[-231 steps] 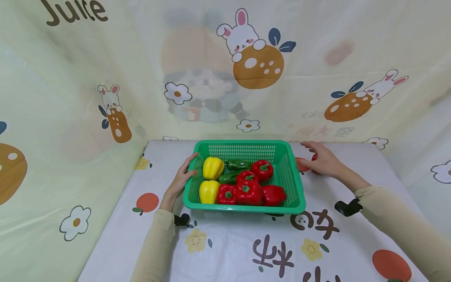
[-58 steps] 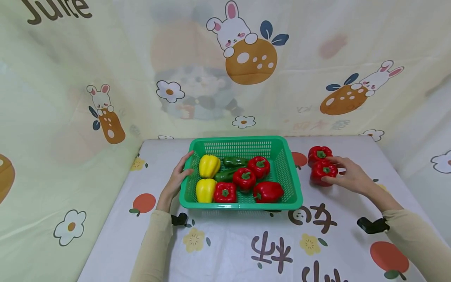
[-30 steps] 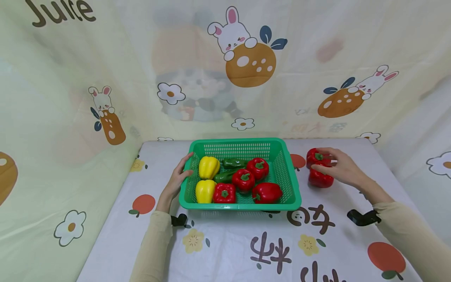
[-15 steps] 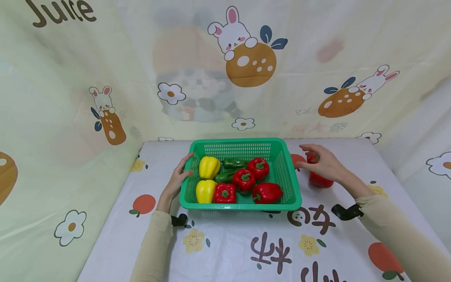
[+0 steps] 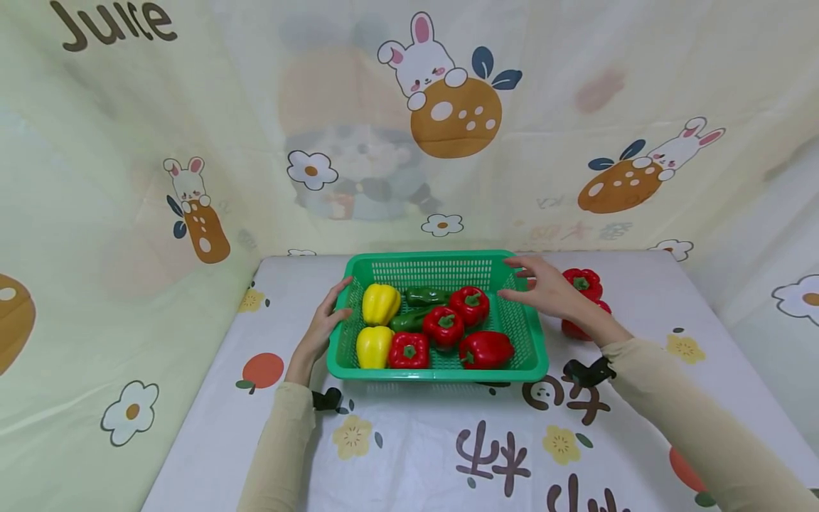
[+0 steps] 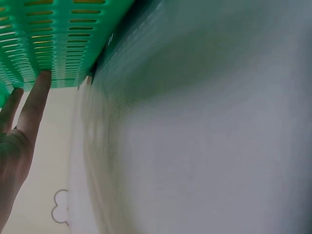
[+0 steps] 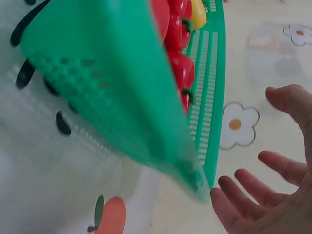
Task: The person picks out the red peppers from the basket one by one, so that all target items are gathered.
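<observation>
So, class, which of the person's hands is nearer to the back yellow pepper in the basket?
Left. The left hand touches the left side of the basket, just beside the yellow pepper; the right hand hovers over its right end, with a red pepper between.

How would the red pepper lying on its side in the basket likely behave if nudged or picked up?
The red pepper might roll or rock, given its rounded flank and sideways pose in the green basket. Its glossy skin suggests a slightly slippery grip. Its plump, unwrinkled shape looks firm rather than floppy.
</observation>
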### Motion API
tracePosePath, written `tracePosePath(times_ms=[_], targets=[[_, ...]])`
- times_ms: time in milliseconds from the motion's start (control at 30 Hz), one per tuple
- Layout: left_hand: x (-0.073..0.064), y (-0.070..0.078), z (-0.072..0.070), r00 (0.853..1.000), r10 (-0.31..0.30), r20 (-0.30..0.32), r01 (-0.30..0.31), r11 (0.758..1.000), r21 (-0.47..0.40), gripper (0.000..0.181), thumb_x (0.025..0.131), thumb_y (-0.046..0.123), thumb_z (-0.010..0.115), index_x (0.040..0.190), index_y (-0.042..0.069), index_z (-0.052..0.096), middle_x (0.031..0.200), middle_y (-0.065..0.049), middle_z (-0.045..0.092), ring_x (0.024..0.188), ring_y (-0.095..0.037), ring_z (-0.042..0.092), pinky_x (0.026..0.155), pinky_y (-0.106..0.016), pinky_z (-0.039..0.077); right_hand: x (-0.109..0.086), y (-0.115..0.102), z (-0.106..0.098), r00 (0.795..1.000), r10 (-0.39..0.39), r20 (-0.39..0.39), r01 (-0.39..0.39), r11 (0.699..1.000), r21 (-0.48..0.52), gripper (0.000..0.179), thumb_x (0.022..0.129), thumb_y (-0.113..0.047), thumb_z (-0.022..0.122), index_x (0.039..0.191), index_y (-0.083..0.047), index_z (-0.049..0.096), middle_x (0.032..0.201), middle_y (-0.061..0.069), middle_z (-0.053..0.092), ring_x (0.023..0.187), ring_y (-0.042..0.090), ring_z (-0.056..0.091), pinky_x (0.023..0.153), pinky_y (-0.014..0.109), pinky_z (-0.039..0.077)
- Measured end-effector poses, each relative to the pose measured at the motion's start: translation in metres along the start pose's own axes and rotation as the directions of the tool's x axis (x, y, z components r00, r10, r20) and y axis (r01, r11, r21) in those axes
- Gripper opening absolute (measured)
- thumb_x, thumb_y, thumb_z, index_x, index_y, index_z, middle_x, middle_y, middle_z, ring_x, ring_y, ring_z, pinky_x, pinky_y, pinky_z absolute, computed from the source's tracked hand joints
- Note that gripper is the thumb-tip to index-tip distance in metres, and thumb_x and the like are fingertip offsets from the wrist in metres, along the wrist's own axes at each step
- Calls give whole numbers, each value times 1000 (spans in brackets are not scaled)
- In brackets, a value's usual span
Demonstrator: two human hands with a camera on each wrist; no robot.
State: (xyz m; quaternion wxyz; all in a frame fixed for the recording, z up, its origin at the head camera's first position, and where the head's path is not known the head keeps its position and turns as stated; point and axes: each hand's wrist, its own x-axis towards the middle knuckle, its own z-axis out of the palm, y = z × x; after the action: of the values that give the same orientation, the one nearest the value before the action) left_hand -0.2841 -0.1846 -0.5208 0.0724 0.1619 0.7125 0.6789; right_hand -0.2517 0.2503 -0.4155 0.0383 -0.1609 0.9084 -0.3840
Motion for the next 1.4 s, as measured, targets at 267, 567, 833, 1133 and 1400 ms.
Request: tracePosePath(times_ms=[267, 567, 833, 1133, 1400], targets=[[1, 2, 0, 1000, -5, 1, 5, 1000, 3, 65, 95, 5, 49, 156, 18, 30, 162, -8, 20, 139, -38, 30, 107, -59, 32, 15, -14, 20, 998, 21, 52, -19, 999, -46, 71, 89, -30, 72, 144, 4, 42, 143, 27, 43, 123, 48, 48, 89, 57, 50], [-4, -2, 0, 1000, -19, -4, 19, 1000, -18, 65, 98, 2, 48, 157, 16, 26, 163, -10, 16, 140, -39, 28, 107, -60, 31, 27, -20, 42, 993, 38, 113, -28, 996, -88, 73, 87, -32, 72, 143, 5, 44, 141, 28, 44, 120, 46, 51, 91, 54, 50], [-1, -2, -1, 1000, 7, -8, -7, 1000, -10, 65, 95, 6, 50, 156, 18, 30, 162, -9, 20, 139, -38, 30, 107, -61, 30, 38, -27, 51, 985, 86, 149, -66, 989, -133, 71, 88, -28, 71, 141, 10, 43, 142, 31, 43, 130, 44, 39, 102, 57, 39], [0, 3, -1, 1000, -18, 11, 18, 999, -30, 64, 98, -5, 44, 157, 13, 26, 163, -12, 16, 140, -42, 25, 109, -61, 28, 51, -20, 59, 956, 164, 243, -125, 978, -166, 76, 84, -26, 74, 140, 13, 40, 137, 30, 47, 123, 42, 45, 98, 51, 45], [-8, 27, 5, 1000, -23, 18, 24, 1000, -3, 65, 96, -6, 45, 156, 7, 24, 163, -16, 15, 140, -40, 26, 109, -58, 29, 56, -20, 62, 947, 190, 257, -158, 977, -142, 74, 85, -23, 73, 140, 13, 39, 135, 31, 48, 120, 42, 47, 95, 50, 47]])
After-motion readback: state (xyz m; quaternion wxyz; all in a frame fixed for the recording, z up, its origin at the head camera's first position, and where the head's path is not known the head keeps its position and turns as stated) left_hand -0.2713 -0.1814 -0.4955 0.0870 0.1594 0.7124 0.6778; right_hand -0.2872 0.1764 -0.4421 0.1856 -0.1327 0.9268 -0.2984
